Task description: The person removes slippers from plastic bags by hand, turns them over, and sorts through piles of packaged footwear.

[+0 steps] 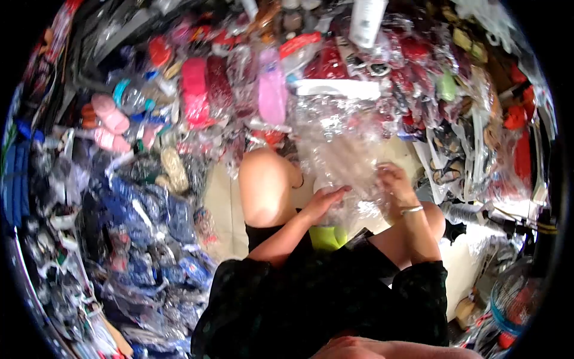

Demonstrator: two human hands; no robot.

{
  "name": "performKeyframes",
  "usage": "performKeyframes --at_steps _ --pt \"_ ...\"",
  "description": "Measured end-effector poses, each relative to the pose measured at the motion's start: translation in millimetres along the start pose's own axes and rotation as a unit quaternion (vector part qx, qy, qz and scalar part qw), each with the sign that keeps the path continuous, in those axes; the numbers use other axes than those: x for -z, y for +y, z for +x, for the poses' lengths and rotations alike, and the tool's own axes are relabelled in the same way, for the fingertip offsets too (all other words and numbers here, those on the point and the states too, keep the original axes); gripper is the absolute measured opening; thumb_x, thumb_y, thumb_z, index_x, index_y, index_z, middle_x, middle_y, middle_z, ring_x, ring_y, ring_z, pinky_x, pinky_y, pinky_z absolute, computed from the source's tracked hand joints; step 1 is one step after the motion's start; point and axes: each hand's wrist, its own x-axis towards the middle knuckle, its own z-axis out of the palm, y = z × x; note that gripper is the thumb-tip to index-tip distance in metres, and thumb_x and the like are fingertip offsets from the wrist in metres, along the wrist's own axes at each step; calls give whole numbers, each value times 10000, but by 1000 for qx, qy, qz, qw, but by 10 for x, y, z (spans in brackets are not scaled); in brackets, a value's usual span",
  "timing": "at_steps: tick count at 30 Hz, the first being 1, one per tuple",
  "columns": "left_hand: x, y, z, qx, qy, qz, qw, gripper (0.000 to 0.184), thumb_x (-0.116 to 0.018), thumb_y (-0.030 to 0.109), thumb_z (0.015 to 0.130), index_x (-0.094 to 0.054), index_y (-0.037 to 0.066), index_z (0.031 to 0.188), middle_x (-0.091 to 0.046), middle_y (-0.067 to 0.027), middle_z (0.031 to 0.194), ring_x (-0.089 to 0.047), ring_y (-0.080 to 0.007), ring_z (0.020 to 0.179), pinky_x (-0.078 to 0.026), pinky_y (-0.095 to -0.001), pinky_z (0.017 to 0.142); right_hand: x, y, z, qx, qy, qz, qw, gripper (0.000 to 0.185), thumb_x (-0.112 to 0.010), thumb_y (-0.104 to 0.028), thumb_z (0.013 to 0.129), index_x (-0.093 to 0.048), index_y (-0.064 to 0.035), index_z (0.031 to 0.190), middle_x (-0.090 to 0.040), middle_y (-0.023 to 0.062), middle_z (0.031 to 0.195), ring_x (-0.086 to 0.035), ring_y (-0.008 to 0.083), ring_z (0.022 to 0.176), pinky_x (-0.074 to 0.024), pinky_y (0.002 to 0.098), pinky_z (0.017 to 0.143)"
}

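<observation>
Person: seated, black top (299,299), 2 bare knees up, 1 each side of the work.
Between legs: yellow-green item (327,238), near side of the bag, type unclear.
Left hand: left hand (326,203) at bag's near left part, fingers reaching right across the plastic; pinched or just resting, cannot tell.
Right hand: right hand (393,181) at bag's right edge, fingers curled; firmness of hold cannot tell. Bracelet (411,209) on wrist.
Hands: apart, 2 sides of same bag.
Bag: clear plastic bag (338,149), large, crinkled, between hands and stretching far; contents unclear through glare.
Floor: pale tiles (227,206), showing left and right of the legs.
Near right: fan (519,298) with blue rim.
Left: heap of blue items in clear wrap (140,224); beige slipper (174,170) at its far side.
Far left: 2 pale pink slippers (109,113), close together.
Far center: wrapped red-pink footwear (195,90), pink slipper (272,87) to its right.
Bag far end: white strip (338,88), attachment unclear.
Far right: dark red wrapped items (412,84), packed close; white cylinder (368,23) farther, slightly left.
</observation>
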Motion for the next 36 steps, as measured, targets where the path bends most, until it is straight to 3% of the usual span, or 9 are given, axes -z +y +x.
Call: performKeyframes --at_steps 2,6,8,16,19,22,26,31,36 --pt "134 -182 16 -17 17 65 998 420 -522 324 880 -539 29 1177 -557 16 954 -499 -103 872 -416 -270 766 60 -259 -127 -22 133 -12 991 180 -575 -112 839 -591 -29 998 -584 23 817 -502 57 664 -392 170 568" --pt "223 -422 73 2 72 80 994 414 -555 292 865 -515 70 1212 -540 3 953 -496 -95 844 -423 -261 731 578 -374 -274 101 247 64 962 153 -565 -105 837 -589 -45 976 -545 -30 752 -450 47 595 -358 158 531" --pt "377 -750 300 -79 111 144 980 414 -568 210 849 -498 44 1221 -543 0 890 -506 -102 781 -427 -245 693 578 -484 -369 117 318 108 935 169 -564 -114 844 -585 -36 993 -531 -28 758 -454 47 617 -363 155 546" --pt "406 -956 474 -176 184 202 946 411 -578 95 760 -532 22 1162 -580 -77 732 -545 -156 658 -449 -280 629 805 -153 -499 162 230 222 934 162 -501 -75 890 -577 -33 1027 -568 -4 753 -494 63 588 -394 164 496" --pt "438 -1039 416 -138 182 225 947 441 -571 98 769 -498 18 1196 -587 -80 755 -550 -159 679 -447 -278 642 795 -142 -519 166 243 215 931 156 -505 -87 892 -578 -30 1018 -554 -7 743 -477 62 583 -383 170 490" --pt "562 -1261 378 -11 160 239 958 459 -568 109 776 -475 6 1214 -597 -86 800 -557 -165 711 -449 -285 667 802 -125 -454 147 199 260 934 146 -508 -90 892 -576 -30 1006 -537 -12 733 -456 61 583 -378 177 497" --pt "825 -1694 510 -84 185 234 951 457 -566 106 772 -481 22 1213 -602 -96 795 -573 -199 721 -457 -315 678 650 -183 -274 139 228 202 943 159 -509 -82 889 -575 -28 1024 -545 -17 751 -473 56 618 -383 173 529" --pt "888 -1457 529 -131 190 297 927 433 -577 80 749 -513 45 1176 -598 -106 757 -584 -238 712 -463 -339 671 561 -178 -224 133 209 122 961 163 -520 -92 886 -584 -30 1023 -591 -13 826 -510 56 662 -409 178 568" --pt "930 -1190 532 -109 275 320 900 615 -536 19 745 -326 105 1316 -589 -111 721 -578 -249 678 -460 -339 646 475 -147 -243 129 240 77 959 128 -531 -92 882 -599 -37 975 -591 -23 833 -496 47 669 -392 174 595"
